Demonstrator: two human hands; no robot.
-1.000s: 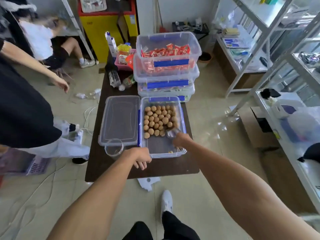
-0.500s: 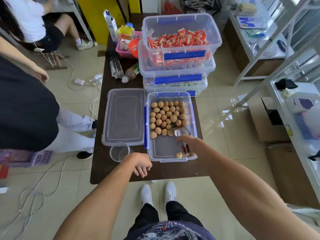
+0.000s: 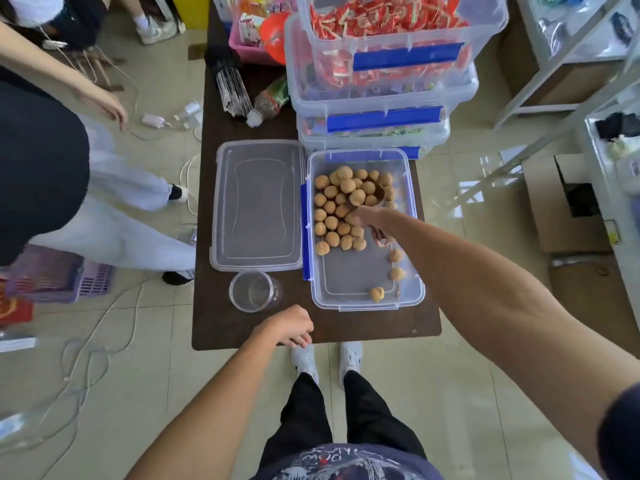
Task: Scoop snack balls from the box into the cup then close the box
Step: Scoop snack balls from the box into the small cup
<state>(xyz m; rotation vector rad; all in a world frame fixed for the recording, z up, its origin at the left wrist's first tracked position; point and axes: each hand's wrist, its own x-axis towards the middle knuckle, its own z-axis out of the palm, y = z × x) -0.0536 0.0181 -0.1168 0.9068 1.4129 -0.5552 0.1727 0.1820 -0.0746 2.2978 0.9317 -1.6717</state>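
Scooping is the step in hand: the right hand grips a spoon pushed into the snack balls heaped at the far end of the open box. Next, I judge, the load must be lifted level and carried left to the empty cup at the table's near edge. The left hand hovers loosely curled, holding nothing, near the cup. The lid lies left of the box.

A dark brown table stands on glossy beige floor tiles, metal shelving to its right.
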